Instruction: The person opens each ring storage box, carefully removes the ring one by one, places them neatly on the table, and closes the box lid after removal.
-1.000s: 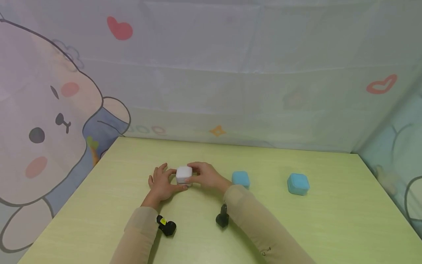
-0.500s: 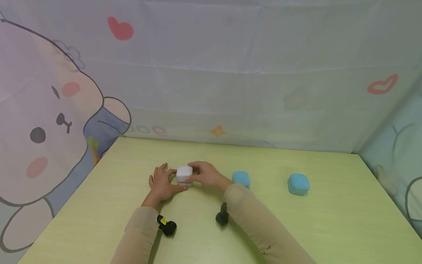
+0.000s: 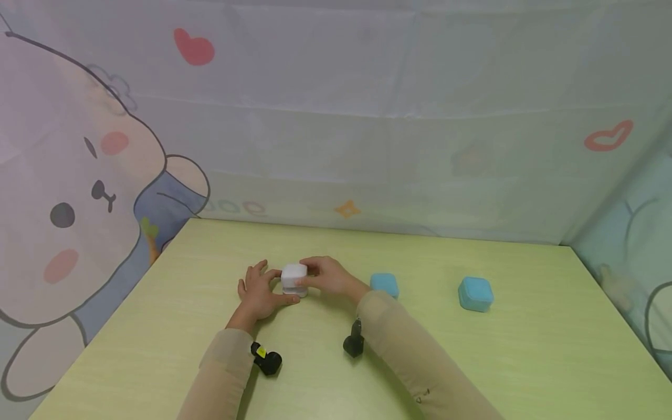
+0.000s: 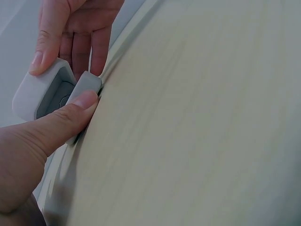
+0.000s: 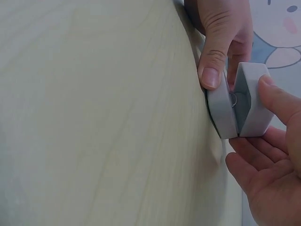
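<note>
A small white ring box (image 3: 294, 273) stands on the table, its lid tilted partway up from the base. My left hand (image 3: 259, 296) holds the base between thumb and forefinger, the other fingers spread. From the other side my right hand (image 3: 329, 276) pinches the lid. In the right wrist view a thin ring (image 5: 233, 99) shows in the gap between lid (image 5: 256, 106) and base (image 5: 221, 113). The left wrist view shows the grey inside of the lid (image 4: 40, 89), with my left thumb (image 4: 70, 113) on the base's edge.
Two light blue boxes, a nearer box (image 3: 384, 284) by the right forearm and a farther box (image 3: 475, 293), sit to the right on the pale table (image 3: 525, 361). Black wrist devices hang at both cuffs. A printed cloth (image 3: 399, 116) hangs behind the table's back edge.
The gap between the white box's lid and base has widened as my right hand lifts the lid slightly. My left hand stays in place on the base.
</note>
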Demonstrator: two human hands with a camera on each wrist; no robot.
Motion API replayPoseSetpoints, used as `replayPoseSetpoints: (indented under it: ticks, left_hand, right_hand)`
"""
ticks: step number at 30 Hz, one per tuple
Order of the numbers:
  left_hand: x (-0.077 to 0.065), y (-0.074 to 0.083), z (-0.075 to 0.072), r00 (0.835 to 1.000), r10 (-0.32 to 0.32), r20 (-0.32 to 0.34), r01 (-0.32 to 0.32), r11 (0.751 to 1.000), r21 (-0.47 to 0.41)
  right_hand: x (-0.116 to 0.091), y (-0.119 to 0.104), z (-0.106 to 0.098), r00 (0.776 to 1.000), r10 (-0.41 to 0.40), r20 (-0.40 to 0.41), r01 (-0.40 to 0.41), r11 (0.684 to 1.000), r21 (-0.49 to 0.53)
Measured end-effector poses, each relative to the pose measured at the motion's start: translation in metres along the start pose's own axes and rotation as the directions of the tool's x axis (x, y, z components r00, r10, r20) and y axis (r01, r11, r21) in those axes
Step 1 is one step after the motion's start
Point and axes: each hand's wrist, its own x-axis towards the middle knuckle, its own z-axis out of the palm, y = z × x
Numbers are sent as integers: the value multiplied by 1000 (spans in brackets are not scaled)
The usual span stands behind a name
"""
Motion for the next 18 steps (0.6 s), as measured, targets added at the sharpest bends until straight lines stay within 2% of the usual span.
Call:
replayPoseSetpoints:
  ticks: [8, 18]
  left_hand:
    - [-1, -1, 0, 1000, 4, -11, -4, 1000, -13]
    - [0, -1, 1, 1000, 0, -12, 0, 1000, -23]
  right_hand:
    - [2, -1, -1, 999, 34, 15, -34, 999, 3]
    - [5, -2, -5, 999, 7, 38, -7, 1000, -5]
